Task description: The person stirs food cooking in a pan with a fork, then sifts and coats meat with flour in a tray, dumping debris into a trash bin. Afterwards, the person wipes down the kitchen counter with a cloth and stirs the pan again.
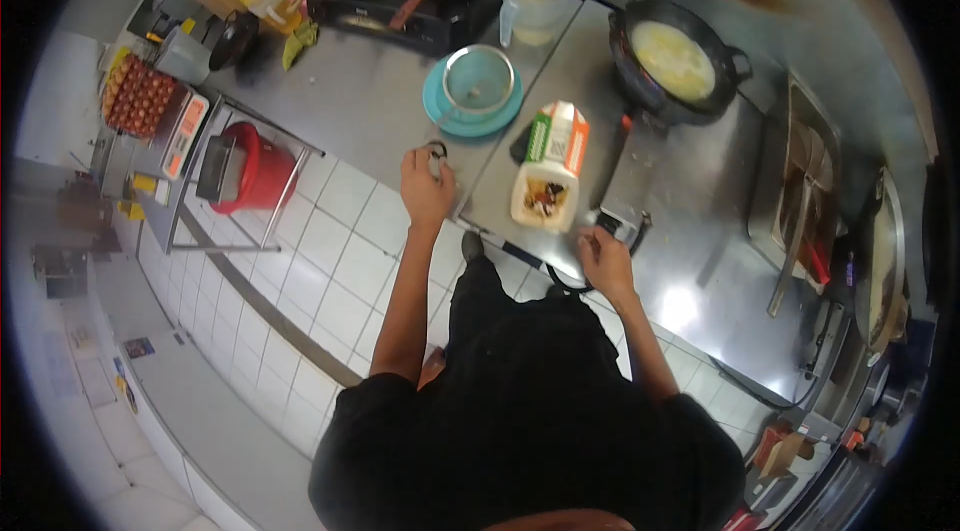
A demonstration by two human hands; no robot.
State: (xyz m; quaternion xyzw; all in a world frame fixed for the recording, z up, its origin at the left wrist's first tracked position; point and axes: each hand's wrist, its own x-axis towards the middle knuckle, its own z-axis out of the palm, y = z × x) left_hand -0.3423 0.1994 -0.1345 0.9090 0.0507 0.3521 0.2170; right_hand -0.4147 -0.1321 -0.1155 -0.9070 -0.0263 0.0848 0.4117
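My left hand [428, 193] is at the front edge of the steel counter, fingers curled around a small pale object with a dark rim [437, 153], mostly hidden. Just beyond it, a round sieve [478, 79] rests on a turquoise bowl or plate [437, 103]. My right hand [606, 263] is closed at the front edge of the stove, beside a dark control fitting [613, 225]; whether it grips a knob is hidden. Between my hands lies a cut-open carton [558, 136], with brown and dark pieces in its open end. A black wok [622, 56] holds pale yellow liquid.
A clear measuring jug [535, 1] stands behind the sieve. At the back left is a black portable stove [440, 21]. A tray of eggs [140, 96] and a red bucket [262, 171] are at left. A steel container [790, 156] with utensils stands at right.
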